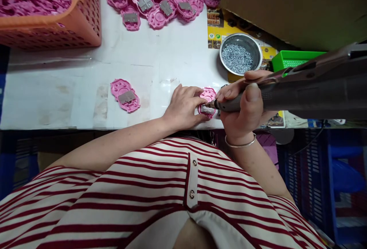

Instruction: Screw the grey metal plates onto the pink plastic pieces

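My left hand (185, 107) grips the left side of a pink plastic part (208, 94) lying on the white work surface near its front edge. A grey metal plate sits on the lower half of that part. My right hand (243, 105) is wrapped round a dark power screwdriver (298, 92), held nearly level, with its tip over the metal plate. Whether the tip touches a screw is too small to tell. Farther left, a second pink part (125, 96) with a grey plate lies by itself.
An orange basket (86, 15) of pink pieces stands at the upper left. Several pink parts (160, 10) are piled at the back. A metal bowl (241, 54) of screws, a green tray (295, 56) and a cardboard box (292, 8) are at the right.
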